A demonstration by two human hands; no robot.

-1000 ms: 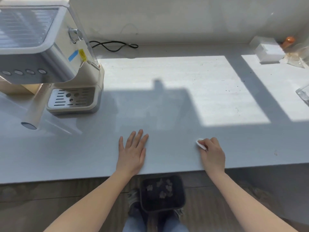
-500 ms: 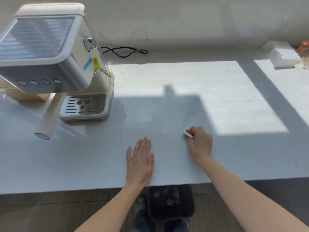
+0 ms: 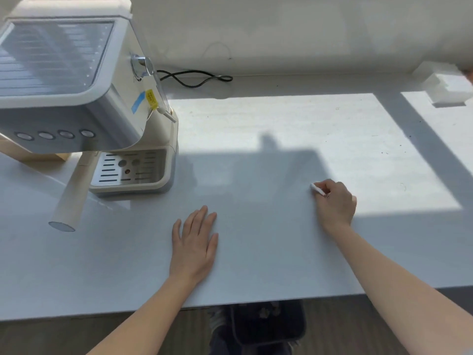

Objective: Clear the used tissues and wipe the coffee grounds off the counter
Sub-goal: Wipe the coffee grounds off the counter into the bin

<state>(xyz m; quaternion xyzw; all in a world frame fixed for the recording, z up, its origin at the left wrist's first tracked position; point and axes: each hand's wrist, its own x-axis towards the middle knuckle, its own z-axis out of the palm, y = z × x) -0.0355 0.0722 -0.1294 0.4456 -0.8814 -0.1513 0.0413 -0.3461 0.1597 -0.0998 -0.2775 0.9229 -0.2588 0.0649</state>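
Head view, the only one I have: my right hand [image 3: 336,203] is curled round a small white tissue [image 3: 317,188], pressing it onto the bench [image 3: 256,265] at the shadow's edge. My left hand [image 3: 194,242] lies flat and relaxed, holding nothing. What look like coffee grounds [image 3: 384,152], too small to be sure, dot the sunlit patch beyond. I'd sweep from there toward the front edge with steady pressure, so specks gather rather than scatter.

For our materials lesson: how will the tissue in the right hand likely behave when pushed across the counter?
Probably floppy: the tissue is bunched small in the curled right hand. Likely light, given how little shows, so it may wipe the counter only while pressed down.
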